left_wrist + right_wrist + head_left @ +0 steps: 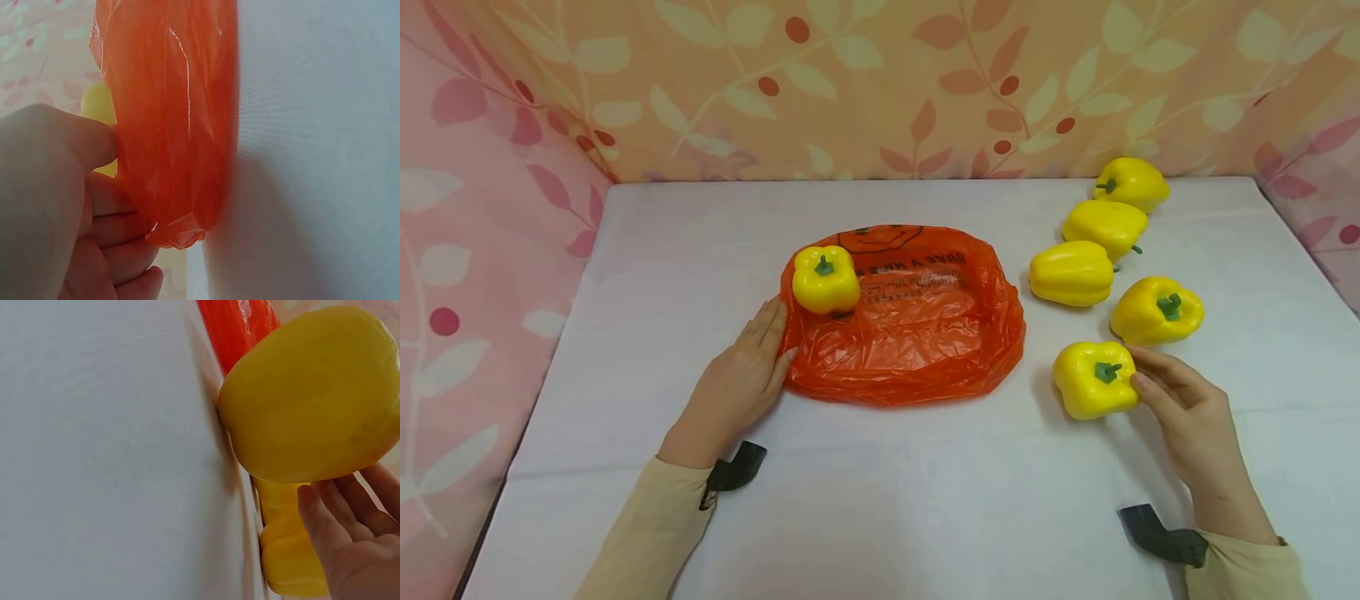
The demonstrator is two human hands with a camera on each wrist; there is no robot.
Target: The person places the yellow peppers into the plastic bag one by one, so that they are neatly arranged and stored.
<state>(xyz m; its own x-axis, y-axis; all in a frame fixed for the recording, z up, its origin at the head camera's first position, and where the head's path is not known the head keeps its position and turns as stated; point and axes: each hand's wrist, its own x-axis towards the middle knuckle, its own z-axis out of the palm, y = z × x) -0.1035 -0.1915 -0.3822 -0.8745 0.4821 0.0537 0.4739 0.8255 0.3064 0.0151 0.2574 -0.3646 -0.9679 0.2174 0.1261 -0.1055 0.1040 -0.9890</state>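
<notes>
A red plastic bag (917,350) lies with its mouth spread and its rim raised. At its left end stands a yellow bell pepper (826,283), stem up, inside the rim. My left hand (741,375) rests along the bag's left side with fingers extended; in the left wrist view the thumb touches the bag wall (172,119). To the bag's right is another yellow bell pepper (1093,387), its green stem upward. The thumb and fingertips of my right hand (1187,425) touch its right side without curling round it. In the right wrist view this pepper (312,394) hides some fingertips.
Behind the right hand's pepper are several more yellow bell peppers: one (1153,312) closest, others (1071,273) in a row toward the back edge. A white cloth covers the table (880,500). Patterned fabric (880,83) hangs behind and at the sides.
</notes>
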